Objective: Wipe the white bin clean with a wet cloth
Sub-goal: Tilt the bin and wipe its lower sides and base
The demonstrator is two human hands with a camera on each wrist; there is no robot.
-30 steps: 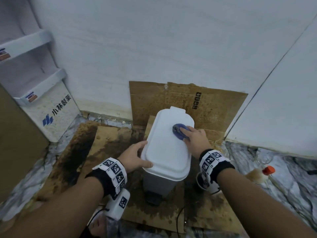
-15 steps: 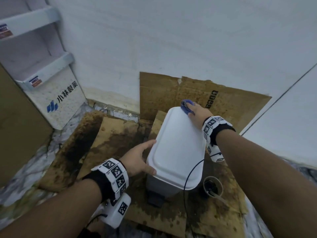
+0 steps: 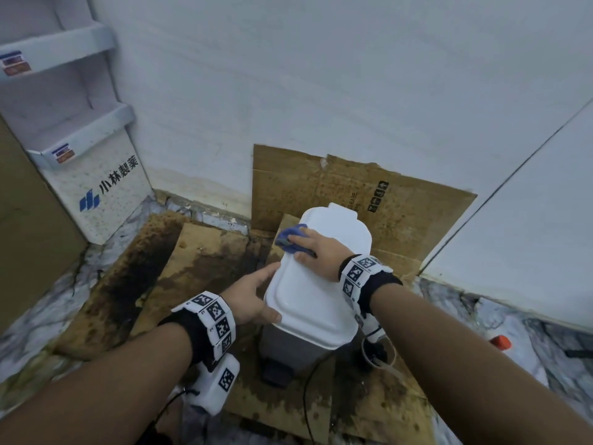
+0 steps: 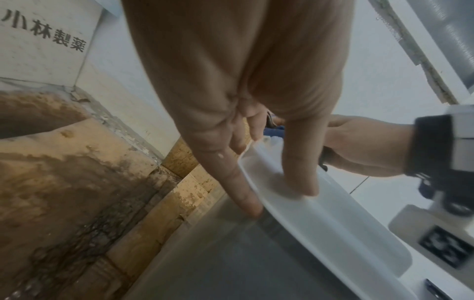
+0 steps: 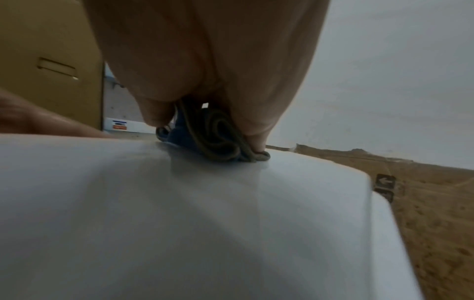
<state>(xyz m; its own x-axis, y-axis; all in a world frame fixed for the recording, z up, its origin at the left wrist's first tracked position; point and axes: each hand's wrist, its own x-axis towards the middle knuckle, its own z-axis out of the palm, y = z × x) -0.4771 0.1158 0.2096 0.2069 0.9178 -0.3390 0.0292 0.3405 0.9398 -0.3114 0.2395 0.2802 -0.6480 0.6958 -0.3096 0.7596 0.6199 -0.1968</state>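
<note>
The white bin [image 3: 321, 293] stands on stained cardboard with its lid closed, above a grey body [image 4: 231, 263]. My right hand [image 3: 303, 248] presses a bunched blue cloth [image 3: 288, 239] onto the lid's far left edge. In the right wrist view, thumb and fingers of the right hand [image 5: 205, 130] curl over the cloth [image 5: 220, 142] on the lid [image 5: 205, 223]. My left hand [image 3: 269, 293] holds the lid's near left rim. Its thumb lies on top of the lid [image 4: 333, 223] and its fingers [image 4: 246, 194] run straight under the rim.
Wet, dark-stained cardboard [image 3: 205, 261] covers the floor, and another sheet [image 3: 410, 200] leans on the white wall behind the bin. A white display stand [image 3: 96, 187] is at the left. The bin's pedal [image 3: 272, 375] faces me. An orange cap [image 3: 499, 342] lies at the right.
My right hand has slid the cloth from mid-lid to the far right corner, then across to the far left edge. The left hand has stayed on the lid's left rim.
</note>
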